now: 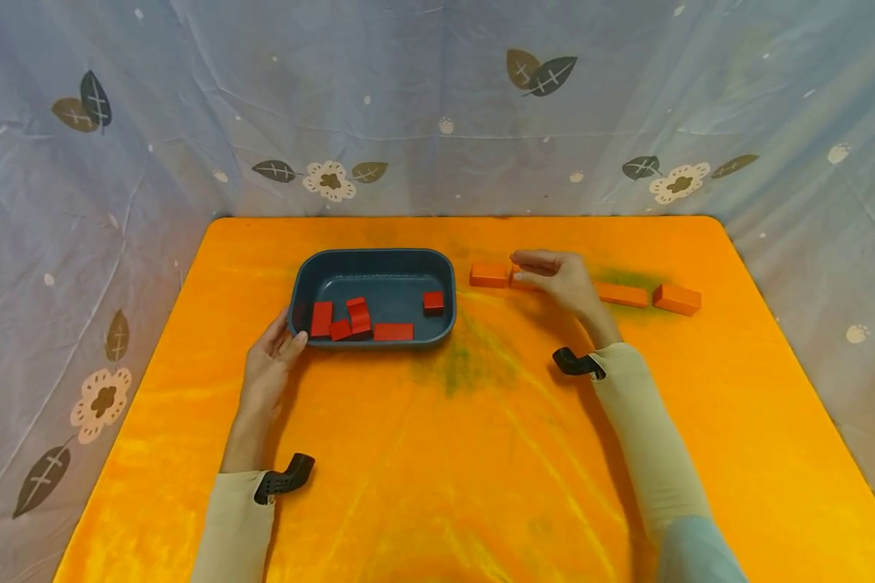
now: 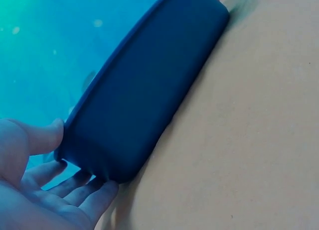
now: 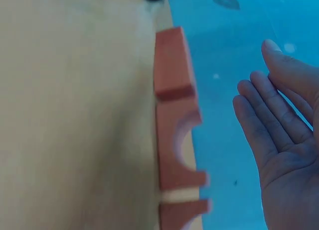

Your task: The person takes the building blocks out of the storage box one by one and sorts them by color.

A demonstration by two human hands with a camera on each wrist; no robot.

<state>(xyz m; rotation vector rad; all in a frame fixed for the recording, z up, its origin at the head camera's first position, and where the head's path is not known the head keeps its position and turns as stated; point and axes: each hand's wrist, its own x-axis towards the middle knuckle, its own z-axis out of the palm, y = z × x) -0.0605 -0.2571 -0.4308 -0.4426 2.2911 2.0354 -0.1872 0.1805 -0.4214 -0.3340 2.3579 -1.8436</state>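
Orange arch block (image 3: 178,140), wrist-view only

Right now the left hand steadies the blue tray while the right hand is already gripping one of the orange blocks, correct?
Not quite. The left hand does steady the blue tray, but the right hand is open beside the orange blocks, holding none; the right wrist view shows this.

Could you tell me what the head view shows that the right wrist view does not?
Only the head view shows the left hand touching the dark blue tray, the red blocks in it, and the whole row of orange blocks. Only the right wrist view shows the arch cutout in one orange block. Both show the right hand, fingers straight, beside the orange blocks on the orange table.
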